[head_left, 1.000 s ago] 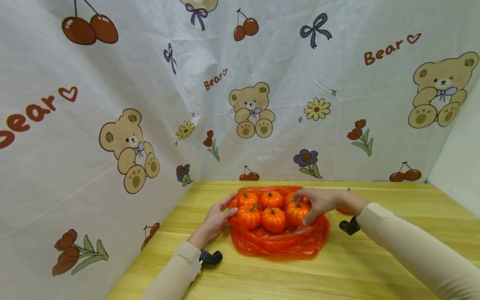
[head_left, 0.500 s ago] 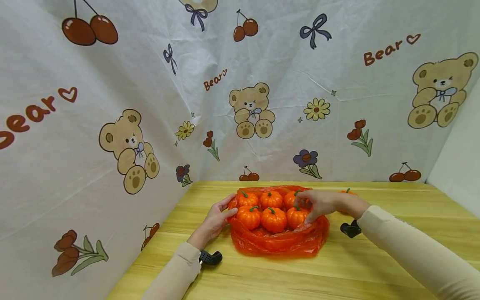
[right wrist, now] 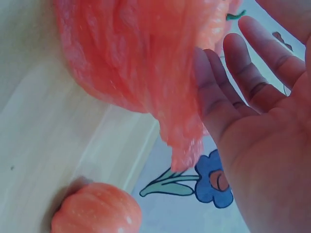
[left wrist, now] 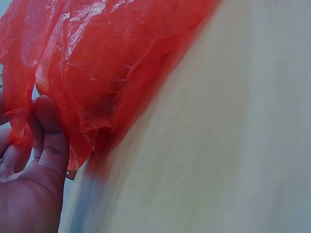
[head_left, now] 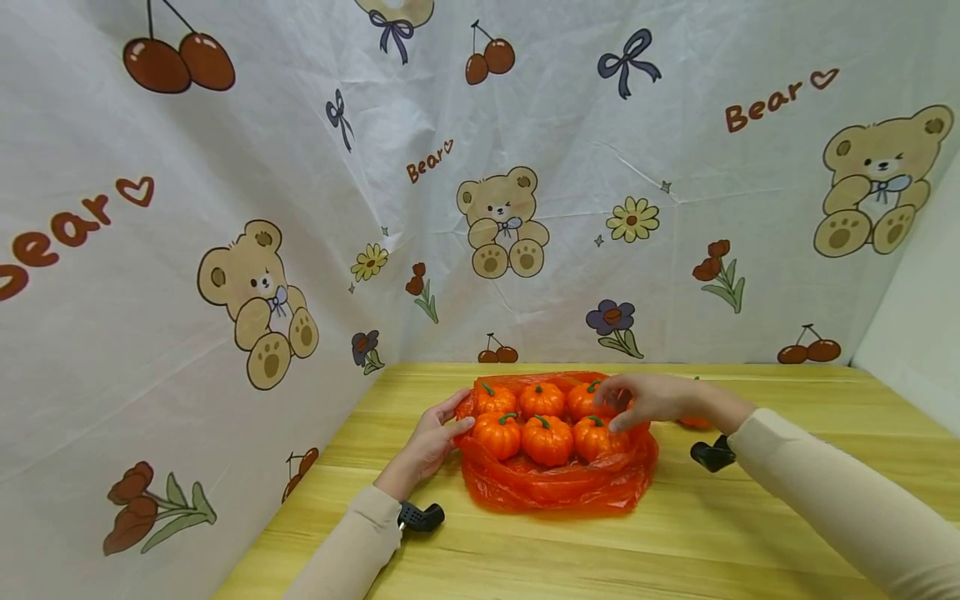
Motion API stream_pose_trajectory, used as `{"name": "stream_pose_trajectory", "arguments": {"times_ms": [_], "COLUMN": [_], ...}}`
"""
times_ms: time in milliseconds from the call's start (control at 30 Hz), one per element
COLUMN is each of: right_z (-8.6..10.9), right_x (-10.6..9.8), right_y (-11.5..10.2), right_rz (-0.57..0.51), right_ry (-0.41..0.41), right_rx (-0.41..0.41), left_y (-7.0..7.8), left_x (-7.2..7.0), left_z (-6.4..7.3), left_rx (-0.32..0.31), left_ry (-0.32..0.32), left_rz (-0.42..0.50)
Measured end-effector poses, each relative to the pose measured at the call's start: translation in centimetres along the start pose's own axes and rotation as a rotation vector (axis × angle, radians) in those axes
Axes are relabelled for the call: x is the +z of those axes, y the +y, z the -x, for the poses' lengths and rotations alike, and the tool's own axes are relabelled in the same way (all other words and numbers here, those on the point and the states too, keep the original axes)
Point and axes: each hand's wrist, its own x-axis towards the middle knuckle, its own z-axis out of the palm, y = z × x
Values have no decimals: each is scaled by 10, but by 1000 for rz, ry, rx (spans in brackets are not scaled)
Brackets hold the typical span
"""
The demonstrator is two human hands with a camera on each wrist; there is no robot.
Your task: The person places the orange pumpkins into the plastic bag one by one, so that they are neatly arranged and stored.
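Observation:
A thin red plastic bag point(head_left: 555, 493) lies spread open on the table, with several small orange pumpkins with green stems sitting in it in two rows. At its left edge my left hand point(head_left: 433, 437) pinches the film; in the left wrist view the bag's edge point(left wrist: 19, 97) runs between thumb and fingers. My right hand point(head_left: 651, 398) hovers at the bag's right side, fingers loosely bent and holding nothing. Its fingertips are right over the front right pumpkin point(head_left: 595, 442). In the right wrist view, the fingers point(right wrist: 214, 97) overlap the bag's rim.
One loose pumpkin point(right wrist: 99, 211) rests on the table outside the bag, partly hidden behind my right wrist in the head view. The wooden table point(head_left: 540, 554) meets a bear-patterned cloth point(head_left: 570, 133) at the back and left. A white wall point(head_left: 918, 333) stands at the right.
My right hand has let go of the front right pumpkin, which now sits in its row in the bag, and has drawn up and right. The left hand stays at the bag's edge.

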Motion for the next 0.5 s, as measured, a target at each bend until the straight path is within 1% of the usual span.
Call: {"name": "stream_pose_trajectory", "arguments": {"times_ms": [200,500], "right_z": [9,19], "right_x": [-11,-25], "right_y": [-2,4], "right_rz": [-50,-45], "right_ry": [21,77], "right_rx": [-23,-5], "left_y": [-1,0], "left_x": [-1,0], "left_z": [-1,0], "left_rx": [0,-3], "left_ry": [-4,1], "left_rz": [-8,-4]}}
